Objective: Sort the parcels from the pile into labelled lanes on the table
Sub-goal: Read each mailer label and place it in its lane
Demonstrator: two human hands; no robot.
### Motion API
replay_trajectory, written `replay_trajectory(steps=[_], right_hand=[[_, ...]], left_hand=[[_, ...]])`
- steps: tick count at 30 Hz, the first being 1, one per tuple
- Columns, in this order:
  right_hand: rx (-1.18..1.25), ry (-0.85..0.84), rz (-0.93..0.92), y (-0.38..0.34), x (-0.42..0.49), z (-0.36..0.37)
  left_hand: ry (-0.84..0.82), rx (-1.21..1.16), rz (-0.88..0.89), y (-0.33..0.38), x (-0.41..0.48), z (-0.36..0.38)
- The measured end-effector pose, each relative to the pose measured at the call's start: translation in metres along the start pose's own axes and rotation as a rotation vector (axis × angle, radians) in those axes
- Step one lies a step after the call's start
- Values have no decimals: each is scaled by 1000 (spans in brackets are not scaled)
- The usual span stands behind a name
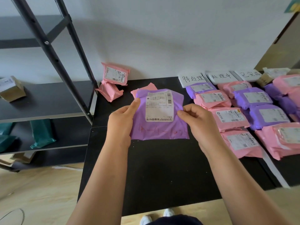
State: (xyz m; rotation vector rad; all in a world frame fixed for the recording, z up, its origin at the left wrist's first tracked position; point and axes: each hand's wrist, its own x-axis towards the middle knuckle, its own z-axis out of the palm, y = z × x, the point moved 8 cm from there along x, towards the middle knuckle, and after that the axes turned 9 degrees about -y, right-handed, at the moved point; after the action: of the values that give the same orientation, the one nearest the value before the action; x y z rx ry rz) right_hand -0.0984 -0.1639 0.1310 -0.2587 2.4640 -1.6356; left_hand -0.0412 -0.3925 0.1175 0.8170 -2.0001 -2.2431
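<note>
**Sorting well advanced; purple parcel in hand**

Head view. Three lanes (227, 118) under the labels (221, 76) on the right of the table (162, 168) already hold rows of pink and purple parcels. Judged still to sort: the pile (113, 82) of two pink parcels by the wall, and the purple parcel (159, 114) held over mid-table, label up. A pink parcel (150, 87) shows behind its top edge; whether it is held cannot be told. The left hand (121, 120) pinches the left edge and the right hand (196, 122) the right edge, with the parcel spanning between them.
</note>
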Motion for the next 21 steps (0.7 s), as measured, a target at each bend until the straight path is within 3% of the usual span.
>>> replay_trajectory(steps=[5,21], right_hand=[[142,94,80,8,-1,-9],[90,139,101,13,-7,-10]], left_hand=[[-49,98,17,-3,4,2],[-30,45,60,-6,6,3]])
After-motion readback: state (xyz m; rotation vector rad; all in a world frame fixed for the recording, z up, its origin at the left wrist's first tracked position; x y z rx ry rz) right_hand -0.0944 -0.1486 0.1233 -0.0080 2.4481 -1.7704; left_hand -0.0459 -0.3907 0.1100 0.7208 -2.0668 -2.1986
